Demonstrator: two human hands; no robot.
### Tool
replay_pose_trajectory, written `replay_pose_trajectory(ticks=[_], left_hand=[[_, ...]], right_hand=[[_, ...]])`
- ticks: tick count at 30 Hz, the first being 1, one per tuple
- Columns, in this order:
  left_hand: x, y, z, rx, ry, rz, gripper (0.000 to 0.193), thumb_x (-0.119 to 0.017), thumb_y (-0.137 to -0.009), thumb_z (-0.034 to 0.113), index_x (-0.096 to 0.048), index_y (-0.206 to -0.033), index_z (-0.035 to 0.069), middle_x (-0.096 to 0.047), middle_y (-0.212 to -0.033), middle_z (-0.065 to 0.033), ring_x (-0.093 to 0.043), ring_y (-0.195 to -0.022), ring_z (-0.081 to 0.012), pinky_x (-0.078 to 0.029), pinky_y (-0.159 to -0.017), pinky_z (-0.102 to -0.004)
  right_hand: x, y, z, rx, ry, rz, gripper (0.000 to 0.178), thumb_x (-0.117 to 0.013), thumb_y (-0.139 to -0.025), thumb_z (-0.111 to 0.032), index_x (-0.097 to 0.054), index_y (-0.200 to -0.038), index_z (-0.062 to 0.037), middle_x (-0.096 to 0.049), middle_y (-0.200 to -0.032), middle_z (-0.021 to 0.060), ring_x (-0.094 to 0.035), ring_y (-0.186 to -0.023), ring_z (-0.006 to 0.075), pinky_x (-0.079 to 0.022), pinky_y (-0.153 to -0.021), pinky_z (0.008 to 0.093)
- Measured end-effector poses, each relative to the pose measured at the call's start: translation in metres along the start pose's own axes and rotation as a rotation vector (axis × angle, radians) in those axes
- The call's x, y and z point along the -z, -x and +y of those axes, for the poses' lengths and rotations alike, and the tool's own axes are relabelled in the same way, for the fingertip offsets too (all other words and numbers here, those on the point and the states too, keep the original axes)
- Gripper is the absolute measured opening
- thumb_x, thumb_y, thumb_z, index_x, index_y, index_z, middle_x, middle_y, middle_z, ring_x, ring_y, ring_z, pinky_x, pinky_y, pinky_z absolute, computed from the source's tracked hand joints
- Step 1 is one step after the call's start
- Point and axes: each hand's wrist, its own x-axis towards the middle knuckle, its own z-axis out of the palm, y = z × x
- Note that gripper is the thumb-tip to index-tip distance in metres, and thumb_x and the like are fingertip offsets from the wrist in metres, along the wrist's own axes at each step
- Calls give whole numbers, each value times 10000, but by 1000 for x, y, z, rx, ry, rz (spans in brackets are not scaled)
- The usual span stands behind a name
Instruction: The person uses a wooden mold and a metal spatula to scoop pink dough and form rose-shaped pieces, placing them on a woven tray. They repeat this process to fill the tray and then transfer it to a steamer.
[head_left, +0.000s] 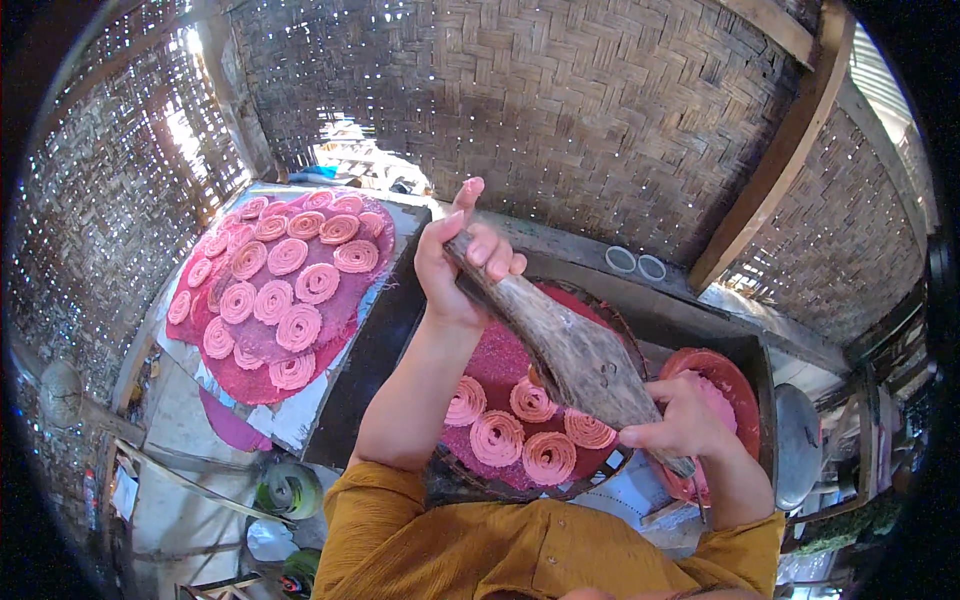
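Note:
A long, weathered wooden tool (575, 350), narrow at the top and broad lower down, slants across the middle. My left hand (462, 262) is closed round its narrow upper end, with one finger sticking up. At the broad lower end, my right hand (690, 420) grips its side. Beneath the tool lies a round tray (622, 325) lined with pink-red cloth (505, 345). Several coiled pink dough rosettes (497, 437) sit on its near part; the tool hides some of the tray. Beside my right hand stands a red basin (742, 385) holding pink dough (715, 400).
On the left, a ledge bears a pink cloth (262, 375) covered with several more rosettes (288, 256). Two pale rings (635, 264) lie on the far ledge. A grey metal lid (797, 445) stands right of the basin. Woven bamboo walls (560, 120) and a wooden post (775, 165) enclose the far side.

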Motion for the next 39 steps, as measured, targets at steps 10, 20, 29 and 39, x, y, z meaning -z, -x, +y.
replay_pose_trajectory(ticks=[10,20,29,39], left_hand=[[2,-7,-18,31,73,-182,403,-354,-819,244,-467,-1185,118,-439,-529,31,-473,-492,-122,-427,-609,-316],[-38,-42,18,33,2,-277,344,-400,-807,258,-511,-1124,182,-465,-518,23,-475,-478,-137,-399,-588,-333],[-36,-4,14,-2,-38,-181,392,-373,-826,239,-453,-1185,104,-438,-533,29,-468,-497,-122,-414,-607,-313],[-24,9,-19,100,-35,-18,353,-380,-810,247,-480,-1136,156,-430,-502,20,-456,-461,-139,-391,-571,-322]], right_hand=[[7,16,-2,-27,-40,29,409,-717,-640,-255,-613,-944,-2,-622,-787,38,-542,-734,80,-441,-683,250],[14,-2,-21,199,-94,87,425,-717,-643,-235,-600,-968,14,-615,-821,38,-519,-756,79,-435,-691,255],[4,14,-36,0,59,-43,432,-717,-651,-216,-587,-987,23,-611,-830,41,-521,-759,76,-436,-688,247],[-9,33,23,-79,-293,-5,438,-728,-621,-278,-591,-906,25,-600,-766,40,-541,-672,104,-429,-603,245]])
